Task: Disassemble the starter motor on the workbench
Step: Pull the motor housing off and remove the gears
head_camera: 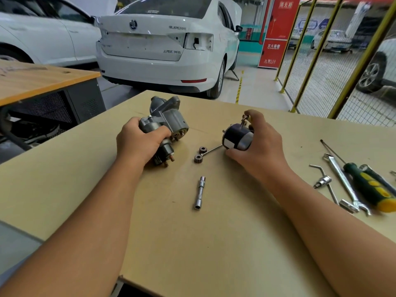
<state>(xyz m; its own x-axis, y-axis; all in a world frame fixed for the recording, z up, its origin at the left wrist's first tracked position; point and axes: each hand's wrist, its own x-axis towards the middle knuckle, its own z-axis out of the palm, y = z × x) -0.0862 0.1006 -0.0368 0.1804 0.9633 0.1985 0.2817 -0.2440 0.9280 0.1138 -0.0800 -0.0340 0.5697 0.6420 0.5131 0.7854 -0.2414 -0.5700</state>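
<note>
Grey cast-metal starter housing with solenoid lies on the tan desk, left hand wrapped round it, evidently to steady it. Right hand clasps the separated black cylindrical motor body, just beside two small loose brown gears.

On the boot lid of the white saloon car ahead of you, "SUPERB" sits at the upper right, with blurred Chinese lettering lower down. The tall red fire cabinet behind it carries white Chinese characters, and you can make out "119" near its foot.
</note>
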